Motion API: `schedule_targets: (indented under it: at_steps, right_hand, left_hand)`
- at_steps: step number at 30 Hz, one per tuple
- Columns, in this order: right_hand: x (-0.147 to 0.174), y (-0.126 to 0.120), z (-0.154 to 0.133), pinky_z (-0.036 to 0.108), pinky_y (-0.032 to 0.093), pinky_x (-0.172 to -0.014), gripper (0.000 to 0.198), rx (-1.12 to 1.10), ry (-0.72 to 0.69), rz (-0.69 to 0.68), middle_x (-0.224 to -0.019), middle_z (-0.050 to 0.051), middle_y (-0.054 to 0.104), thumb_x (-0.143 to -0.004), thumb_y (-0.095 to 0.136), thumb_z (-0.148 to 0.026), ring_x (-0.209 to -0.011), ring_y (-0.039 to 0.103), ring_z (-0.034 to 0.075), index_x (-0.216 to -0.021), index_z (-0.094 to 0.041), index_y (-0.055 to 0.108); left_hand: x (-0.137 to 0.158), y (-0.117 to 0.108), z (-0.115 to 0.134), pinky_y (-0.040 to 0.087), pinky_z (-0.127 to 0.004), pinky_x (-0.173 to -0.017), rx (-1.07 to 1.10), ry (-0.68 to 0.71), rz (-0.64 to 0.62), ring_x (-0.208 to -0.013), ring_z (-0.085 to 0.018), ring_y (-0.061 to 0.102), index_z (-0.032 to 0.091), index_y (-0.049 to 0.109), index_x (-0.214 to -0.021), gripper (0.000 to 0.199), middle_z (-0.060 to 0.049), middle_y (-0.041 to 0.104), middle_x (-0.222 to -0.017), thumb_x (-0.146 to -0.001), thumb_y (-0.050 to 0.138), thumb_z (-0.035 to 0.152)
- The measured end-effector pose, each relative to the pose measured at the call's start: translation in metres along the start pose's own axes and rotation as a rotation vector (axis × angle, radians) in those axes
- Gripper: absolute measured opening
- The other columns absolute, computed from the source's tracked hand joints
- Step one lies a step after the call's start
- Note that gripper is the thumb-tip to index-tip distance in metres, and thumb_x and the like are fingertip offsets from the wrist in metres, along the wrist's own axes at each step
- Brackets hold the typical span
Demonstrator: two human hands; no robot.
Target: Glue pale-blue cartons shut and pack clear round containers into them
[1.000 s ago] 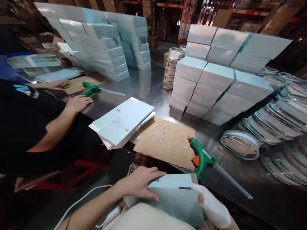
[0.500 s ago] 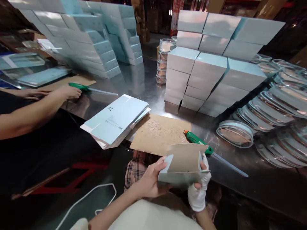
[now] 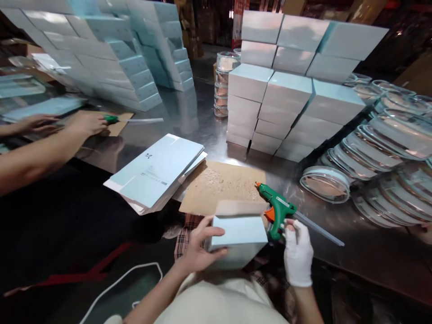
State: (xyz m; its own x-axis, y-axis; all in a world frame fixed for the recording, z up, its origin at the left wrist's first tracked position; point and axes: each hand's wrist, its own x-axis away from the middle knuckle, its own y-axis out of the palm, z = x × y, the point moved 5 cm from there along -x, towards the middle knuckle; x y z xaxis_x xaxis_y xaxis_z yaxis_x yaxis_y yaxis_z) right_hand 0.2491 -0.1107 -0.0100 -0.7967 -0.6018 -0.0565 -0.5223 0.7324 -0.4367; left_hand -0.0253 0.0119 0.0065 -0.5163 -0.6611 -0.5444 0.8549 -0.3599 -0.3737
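Flat cartons [image 3: 155, 171] by glue-specked cardboard [image 3: 222, 186], stacked boxes [image 3: 286, 90] behind — clear lids [image 3: 371, 162] w/ steel table [image 3: 202, 117].

The person is wearing a white fabric glove on the right hand [image 3: 299, 256], covering it to the wrist. The left hand [image 3: 197, 246] is bare, with the forearm uncovered. A cream garment and plaid cloth are showing below

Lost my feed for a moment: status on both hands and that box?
Left hand grips the pale blue box. Gloved right hand at the green glue gun handle. Nothing between them.
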Motion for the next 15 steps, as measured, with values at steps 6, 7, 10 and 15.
schedule_targets:
  at_steps: [6, 7, 10, 15]
  right_hand:
    - [-0.053, -0.001, 0.007, 0.068, 0.045, -0.099, 0.035, 0.294, 0.331, -0.280, -0.088, 0.016, 0.072, -0.058, 0.082, -0.047, -0.103, 0.069, 0.047, -0.076, -0.021, 0.065]
    - [-0.057, 0.001, 0.008, 0.063, 0.049, -0.096, 0.033, 0.229, 0.348, -0.269, -0.082, 0.014, 0.071, -0.057, 0.080, -0.043, -0.098, 0.070, 0.044, -0.075, -0.021, 0.064]
    - [-0.062, 0.007, 0.013, 0.048, 0.059, -0.076, 0.033, -0.027, 0.379, -0.263, -0.072, 0.011, 0.069, -0.061, 0.070, -0.050, -0.077, 0.072, 0.033, -0.073, -0.020, 0.062]
    - [-0.047, 0.001, 0.006, 0.036, 0.063, -0.070, 0.054, -0.369, 0.314, -0.137, -0.087, 0.011, 0.078, -0.061, 0.074, -0.057, -0.078, 0.076, 0.026, -0.096, -0.018, 0.064]
  left_hand:
    - [-0.003, -0.024, -0.024, 0.057, -0.040, -0.096, -0.002, -0.160, 0.124, -0.117, -0.031, 0.070, 0.022, 0.078, -0.105, 0.035, -0.016, 0.068, -0.127, -0.080, 0.088, 0.045]
    - [-0.003, -0.021, -0.026, 0.057, -0.041, -0.097, 0.026, -0.176, 0.132, -0.118, -0.031, 0.069, 0.022, 0.078, -0.104, 0.036, -0.015, 0.068, -0.126, -0.079, 0.088, 0.046]
    - [-0.004, -0.010, -0.029, 0.057, -0.040, -0.096, 0.109, -0.235, 0.184, -0.117, -0.030, 0.068, 0.021, 0.076, -0.103, 0.038, -0.013, 0.068, -0.120, -0.079, 0.087, 0.048]
    - [-0.017, 0.004, -0.020, 0.055, -0.033, -0.090, 0.159, -0.287, 0.226, -0.110, -0.026, 0.067, 0.022, 0.075, -0.108, 0.036, -0.009, 0.068, -0.116, -0.083, 0.084, 0.046]
